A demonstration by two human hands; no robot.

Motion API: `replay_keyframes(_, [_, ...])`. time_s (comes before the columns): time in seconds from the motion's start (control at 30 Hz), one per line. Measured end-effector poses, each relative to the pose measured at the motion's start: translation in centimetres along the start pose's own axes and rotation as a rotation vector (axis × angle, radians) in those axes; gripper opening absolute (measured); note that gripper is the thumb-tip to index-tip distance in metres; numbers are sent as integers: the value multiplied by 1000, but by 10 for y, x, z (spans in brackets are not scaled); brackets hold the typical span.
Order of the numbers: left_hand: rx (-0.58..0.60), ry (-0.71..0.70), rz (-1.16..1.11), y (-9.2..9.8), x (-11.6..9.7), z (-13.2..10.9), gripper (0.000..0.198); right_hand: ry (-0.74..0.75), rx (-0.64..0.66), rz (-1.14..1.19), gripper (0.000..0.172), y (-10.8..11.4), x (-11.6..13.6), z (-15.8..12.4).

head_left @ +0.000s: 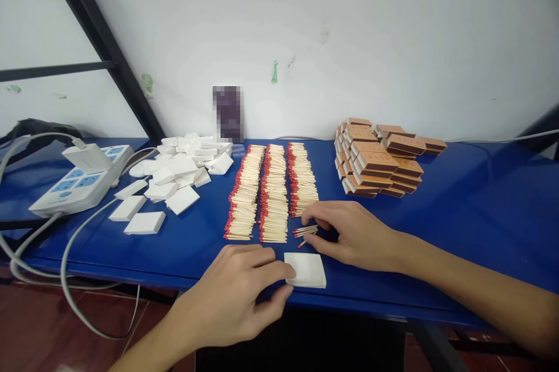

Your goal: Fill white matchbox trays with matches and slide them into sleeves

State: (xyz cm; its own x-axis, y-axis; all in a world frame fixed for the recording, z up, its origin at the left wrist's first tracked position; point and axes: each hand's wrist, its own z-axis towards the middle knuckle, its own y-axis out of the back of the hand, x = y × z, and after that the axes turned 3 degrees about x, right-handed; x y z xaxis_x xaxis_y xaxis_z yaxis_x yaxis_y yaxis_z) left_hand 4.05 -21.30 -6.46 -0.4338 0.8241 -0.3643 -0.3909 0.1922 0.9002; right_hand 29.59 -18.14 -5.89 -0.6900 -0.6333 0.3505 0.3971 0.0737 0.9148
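- White tray [308,272] lies flat at the table's near edge; my left hand [236,296] pinches its left side between thumb and forefinger.
- My right hand [353,233] lies palm-down just beyond it, fingertips on a few loose matches [305,230]; I cannot tell whether it grips them.
- Three rows of matches [273,194] run back behind those.
- Farther out on the blue table [480,209]: a heap of trays [179,171] on the left, stacked orange sleeves [379,162] on the right, and a power strip [81,180] at far left.

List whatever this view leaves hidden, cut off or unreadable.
Head view:
- Thing by the wall: pixelated blur.
- Print on brown boxes: too small.
- Loose matches: partly covered by the right hand.
- Cables: cut by the left edge.
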Motion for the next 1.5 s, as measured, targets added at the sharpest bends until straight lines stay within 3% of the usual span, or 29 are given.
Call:
replay_keyframes(0.27, [1,8,0,-1,1,2,15,4,-31,37,8,0,-1,1])
replay_keyframes(0.87, [-11,1,7,-1,1,1,15,55,2,50,19,1,0,0])
replay_keyframes(1.33, [-1,7,2,-1,1,1,16,54,6,44,9,2,-1,-1])
replay_keyframes(1.5, [2,6,5,-1,1,1,15,149,16,86,4,3,0,-3])
